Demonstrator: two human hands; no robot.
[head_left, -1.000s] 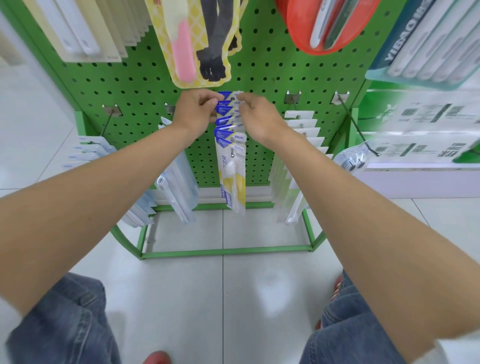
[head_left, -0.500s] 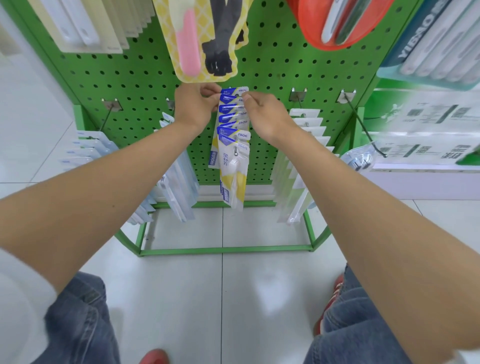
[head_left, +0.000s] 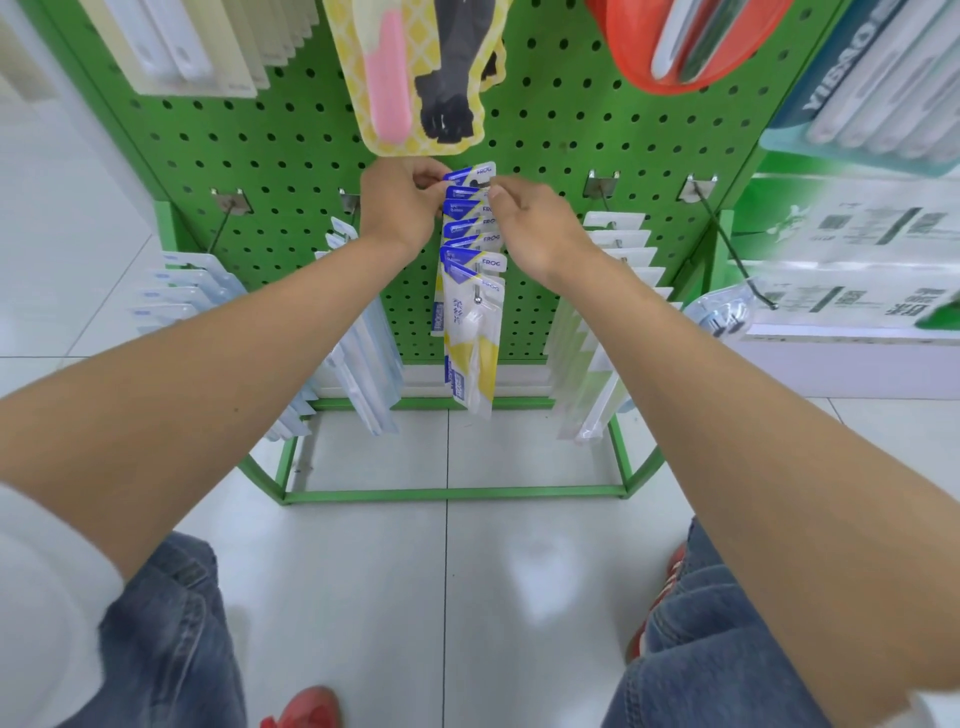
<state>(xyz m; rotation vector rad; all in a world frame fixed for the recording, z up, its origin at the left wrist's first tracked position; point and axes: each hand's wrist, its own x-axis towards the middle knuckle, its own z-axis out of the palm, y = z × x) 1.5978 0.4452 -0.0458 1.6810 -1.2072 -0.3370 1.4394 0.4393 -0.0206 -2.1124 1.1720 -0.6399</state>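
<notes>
Head view, progress: toothbrush packs (head_left: 470, 322) hang in a row on the hook (head_left: 477, 297); the rearmost pack (head_left: 470, 175) looks to be getting seated against the pegboard (head_left: 260, 156), with little left to do.
Left hand (head_left: 400, 208): fingertips pinch its upper left corner.
Right hand (head_left: 530, 223): thumb and fingers pinch its upper right edge.
Location: held between both hands' fingertips.

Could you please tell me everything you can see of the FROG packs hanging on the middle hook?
The FROG packs are a row of flat plastic packs with blue-and-white card headers; the front one shows white and yellow inside. They hang overlapping on a metal hook from the green pegboard. The left hand and right hand pinch the rearmost pack at its upper corners.
</notes>
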